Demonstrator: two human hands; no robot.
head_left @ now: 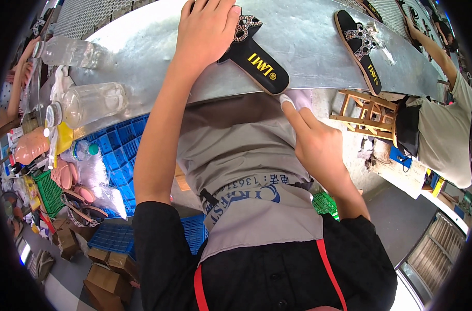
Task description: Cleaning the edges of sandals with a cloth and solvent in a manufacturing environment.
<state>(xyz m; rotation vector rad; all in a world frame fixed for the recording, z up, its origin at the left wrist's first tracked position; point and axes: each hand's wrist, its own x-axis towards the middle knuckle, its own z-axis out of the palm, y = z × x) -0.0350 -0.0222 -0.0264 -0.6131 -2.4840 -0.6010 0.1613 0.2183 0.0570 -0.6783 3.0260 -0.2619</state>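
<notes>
The left hand [207, 28] grips the front of the black sandal [259, 62], whose heel [276, 80] lies just beyond the right hand [319, 136] (hold unclear), apparently for heel-edge work next calling for steady support.

Clear bottles [95, 102] at left; wooden stool [369, 114] at right.

A black slide sandal [256, 59] with a jewelled strap [245, 26] lies insole-up on the silvery metal table [308, 57]. Its heel [275, 80] — yellow-lettered — sits at the table's near edge.
</notes>
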